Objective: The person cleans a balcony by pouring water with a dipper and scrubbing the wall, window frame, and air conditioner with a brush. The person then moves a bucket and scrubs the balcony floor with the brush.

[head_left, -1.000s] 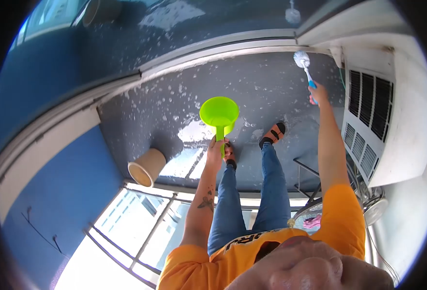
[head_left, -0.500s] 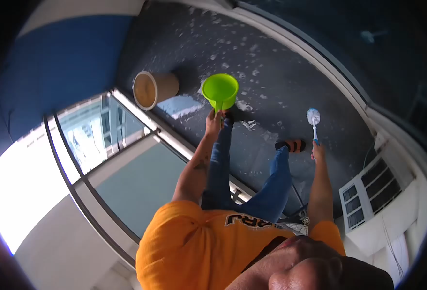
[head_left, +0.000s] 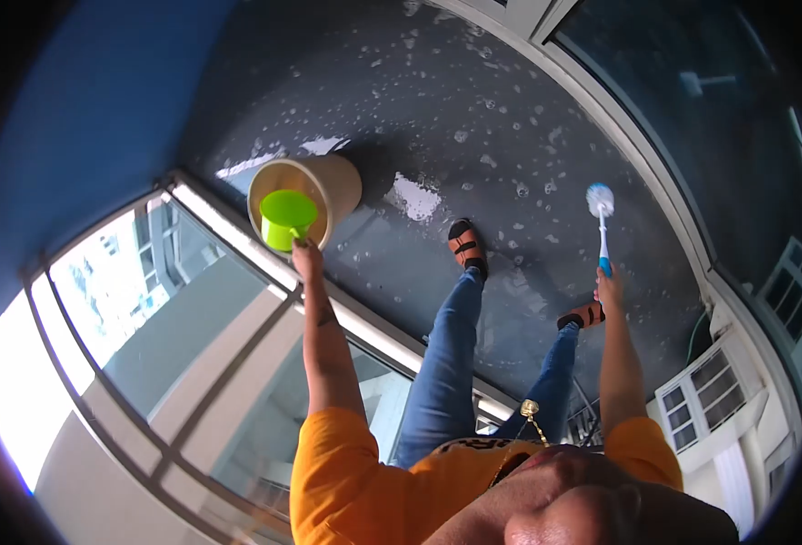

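Note:
My left hand [head_left: 306,258] is closed around the handle of a lime-green water dipper [head_left: 288,218]. The dipper is at the mouth of a beige bucket [head_left: 339,193], overlapping its opening. Whether it touches the bucket's contents I cannot tell. On the other side, my right hand [head_left: 609,284] grips a scrub brush [head_left: 603,241] by its blue-and-white handle. Its round white bristle head points away from me, seemingly held above the dark floor [head_left: 510,118].
Wet, shiny patches and foam spots cover the floor, with one bright puddle [head_left: 416,197] near the bucket. A glass railing [head_left: 237,318] runs along the left. A blue wall [head_left: 92,109] stands beyond it. Glass door panels [head_left: 692,136] and a white window-like frame [head_left: 702,395] line the right.
The green dipper has moved left, from above the floor to the bucket's mouth. My feet and body have shifted toward the bucket. The brush stays in my right hand.

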The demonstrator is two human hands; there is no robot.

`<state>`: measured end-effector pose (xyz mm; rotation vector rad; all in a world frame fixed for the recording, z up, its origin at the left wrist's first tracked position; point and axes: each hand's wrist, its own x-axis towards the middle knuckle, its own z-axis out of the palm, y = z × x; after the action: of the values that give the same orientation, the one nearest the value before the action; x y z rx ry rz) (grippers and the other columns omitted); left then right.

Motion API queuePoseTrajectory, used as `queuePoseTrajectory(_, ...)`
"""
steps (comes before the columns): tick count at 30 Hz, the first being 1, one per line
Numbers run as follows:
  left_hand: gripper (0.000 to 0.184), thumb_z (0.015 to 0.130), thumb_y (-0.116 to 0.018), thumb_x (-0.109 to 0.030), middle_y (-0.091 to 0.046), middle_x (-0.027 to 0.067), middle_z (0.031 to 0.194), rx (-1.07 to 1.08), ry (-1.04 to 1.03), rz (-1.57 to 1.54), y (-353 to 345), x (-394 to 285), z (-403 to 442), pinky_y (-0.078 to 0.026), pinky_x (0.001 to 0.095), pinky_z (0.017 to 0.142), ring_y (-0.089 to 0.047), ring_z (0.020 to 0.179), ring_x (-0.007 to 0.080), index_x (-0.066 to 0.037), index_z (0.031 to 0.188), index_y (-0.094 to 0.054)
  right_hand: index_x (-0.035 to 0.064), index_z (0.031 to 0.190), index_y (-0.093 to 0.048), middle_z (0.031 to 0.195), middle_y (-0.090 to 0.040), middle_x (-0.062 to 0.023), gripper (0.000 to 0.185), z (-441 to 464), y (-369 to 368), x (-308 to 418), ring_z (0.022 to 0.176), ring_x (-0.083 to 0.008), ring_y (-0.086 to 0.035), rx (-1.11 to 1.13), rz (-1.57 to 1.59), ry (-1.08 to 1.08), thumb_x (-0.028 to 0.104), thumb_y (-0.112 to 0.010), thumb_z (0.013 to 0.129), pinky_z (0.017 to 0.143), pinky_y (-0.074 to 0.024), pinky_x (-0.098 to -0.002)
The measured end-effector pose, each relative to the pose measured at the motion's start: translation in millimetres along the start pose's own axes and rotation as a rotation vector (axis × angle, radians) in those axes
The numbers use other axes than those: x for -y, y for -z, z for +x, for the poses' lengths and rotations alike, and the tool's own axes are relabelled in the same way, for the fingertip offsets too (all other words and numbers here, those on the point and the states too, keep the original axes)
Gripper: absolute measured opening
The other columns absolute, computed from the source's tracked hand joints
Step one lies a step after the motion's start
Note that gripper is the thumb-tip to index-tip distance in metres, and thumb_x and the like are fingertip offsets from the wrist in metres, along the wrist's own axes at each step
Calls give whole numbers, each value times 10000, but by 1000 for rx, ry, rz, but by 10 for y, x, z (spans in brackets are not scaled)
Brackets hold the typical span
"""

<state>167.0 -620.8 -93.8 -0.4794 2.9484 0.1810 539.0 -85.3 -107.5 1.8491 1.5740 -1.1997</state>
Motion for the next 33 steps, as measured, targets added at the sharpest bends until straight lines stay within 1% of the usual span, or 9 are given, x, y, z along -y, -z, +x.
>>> queuePoseTrajectory(7,389,826,-433,-310,-590,223,1023,482,57,348,-1076,498,1275,-439,435,838,-554,980,377,-16,1036,-578,116,1236,-439,690,-528,-42,409,686,-757,-538,404,-116,-457,-143,-362,238,232,-552,860,334,-372,-275)
queuePoseTrajectory(10,340,818,-452,-277,-606,225,970,699,-167,567,-1786,849,1543,-448,439,823,-572,949,368,-14,960,-614,107,1235,-437,704,-535,-46,407,438,-873,-119,398,-117,-457,-160,-336,186,222,-550,861,333,-375,-275)
queuePoseTrajectory(13,351,814,-461,-261,-605,250,923,561,13,-294,-2442,1128,1503,-455,432,780,-580,912,384,30,960,-591,99,1230,-439,711,-536,-45,395,293,-928,133,402,-113,-465,-130,-275,38,215,-541,866,334,-382,-270)
queuePoseTrajectory(14,351,814,-461,-261,-605,250,923,568,34,-294,-2423,1077,1441,-455,432,780,-580,912,384,30,960,-591,97,1225,-440,711,-533,-43,386,288,-913,142,407,-110,-472,-123,-310,37,215,-535,870,334,-386,-266)
queuePoseTrajectory(16,359,824,-442,-238,-598,256,928,524,43,-388,-2195,898,1379,-463,446,708,-584,851,417,55,999,-553,98,1223,-439,708,-530,-41,387,201,-943,220,411,-107,-474,-93,-307,9,222,-536,869,335,-387,-260)
queuePoseTrajectory(17,295,870,-430,-229,-619,180,792,512,-6,-271,-2076,775,1322,-459,384,525,-603,612,316,29,947,-550,100,1220,-438,704,-527,-39,388,185,-968,318,414,-103,-477,-90,-278,-8,229,-538,868,335,-388,-254)
queuePoseTrajectory(18,295,870,-430,-229,-619,180,792,515,-5,-276,-1886,701,1231,-459,384,525,-603,612,316,29,947,-550,100,1220,-438,704,-527,-39,388,123,-977,361,414,-103,-477,-95,-280,-7,229,-538,868,335,-388,-254)
queuePoseTrajectory(21,244,927,-424,-280,-407,-24,556,595,377,-963,-1229,389,1015,-281,182,384,-344,428,36,-85,801,-497,110,1223,-435,699,-519,-30,423,59,-979,569,409,-87,-458,-50,-149,15,275,-560,854,329,-369,-236)
queuePoseTrajectory(33,219,920,-457,-289,-465,-21,646,400,251,-1176,827,-201,430,-277,175,380,-383,450,34,-75,917,-504,164,1275,-413,721,-528,-26,456,-355,-496,1898,419,-95,-484,34,-60,197,223,-563,848,343,-415,-243)
